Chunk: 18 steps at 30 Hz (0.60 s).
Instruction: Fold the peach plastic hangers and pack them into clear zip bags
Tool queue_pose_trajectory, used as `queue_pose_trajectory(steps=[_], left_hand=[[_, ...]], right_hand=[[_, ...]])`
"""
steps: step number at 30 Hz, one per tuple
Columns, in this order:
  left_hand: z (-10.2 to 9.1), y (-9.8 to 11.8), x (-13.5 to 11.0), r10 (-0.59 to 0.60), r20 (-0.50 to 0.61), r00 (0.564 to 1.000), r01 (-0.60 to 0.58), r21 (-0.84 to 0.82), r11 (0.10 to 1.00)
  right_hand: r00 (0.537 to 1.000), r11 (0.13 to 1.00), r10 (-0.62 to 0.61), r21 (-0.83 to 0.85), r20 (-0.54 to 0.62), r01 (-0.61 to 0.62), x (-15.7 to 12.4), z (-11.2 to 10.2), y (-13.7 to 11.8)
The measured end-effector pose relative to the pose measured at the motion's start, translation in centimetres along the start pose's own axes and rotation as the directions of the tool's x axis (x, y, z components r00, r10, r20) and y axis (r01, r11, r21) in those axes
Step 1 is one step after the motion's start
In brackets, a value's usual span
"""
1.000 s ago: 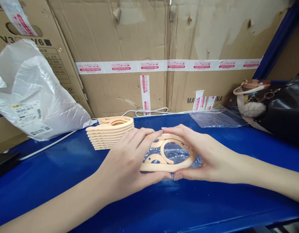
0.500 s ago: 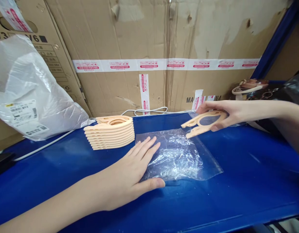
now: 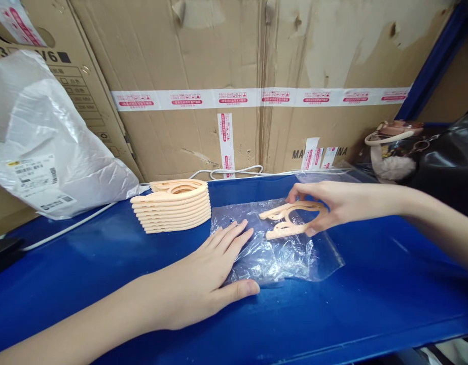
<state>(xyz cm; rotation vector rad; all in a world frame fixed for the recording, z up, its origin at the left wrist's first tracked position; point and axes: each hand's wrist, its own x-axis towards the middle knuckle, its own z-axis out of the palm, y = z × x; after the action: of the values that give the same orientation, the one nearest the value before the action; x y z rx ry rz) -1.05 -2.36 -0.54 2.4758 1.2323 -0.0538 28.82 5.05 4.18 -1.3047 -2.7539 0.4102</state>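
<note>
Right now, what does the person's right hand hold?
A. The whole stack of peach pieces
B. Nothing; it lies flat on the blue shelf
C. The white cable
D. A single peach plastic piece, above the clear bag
D: the right hand pinches one peach plastic piece over the clear bag, while the left hand presses the bag's edge flat.

A packing or storage area: taped cardboard cartons (image 3: 218,76), blue shelf (image 3: 370,304), labelled mailer bag (image 3: 47,142).
</note>
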Motion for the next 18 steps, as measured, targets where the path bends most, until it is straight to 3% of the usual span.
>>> queue_pose_trajectory(steps=[3, 8, 13, 18], left_hand=[[0.1, 0.3, 0.0, 0.002, -0.002, 1.0, -0.002, -0.01, 1.0], [0.7, 0.7, -0.1, 0.215, -0.158, 0.964, -0.214, 0.019, 0.977], [0.7, 1.0, 0.1, 0.335, -0.082, 0.938, -0.335, 0.018, 0.942], [0.7, 1.1, 0.4, 0.349, -0.093, 0.932, -0.351, 0.0, 0.936]], right_hand=[[1.0, 0.999, -0.029, -0.039, -0.003, 0.029, 0.6, 1.1, -0.4], [0.999, 0.999, -0.033, -0.025, 0.009, 0.033, 0.5, 0.9, 0.4], [0.997, 0.996, -0.064, 0.061, 0.041, 0.062, 0.9, 1.0, 1.1], [0.99, 0.988, -0.1, 0.107, -0.103, 0.111, 1.8, 2.5, 1.0]])
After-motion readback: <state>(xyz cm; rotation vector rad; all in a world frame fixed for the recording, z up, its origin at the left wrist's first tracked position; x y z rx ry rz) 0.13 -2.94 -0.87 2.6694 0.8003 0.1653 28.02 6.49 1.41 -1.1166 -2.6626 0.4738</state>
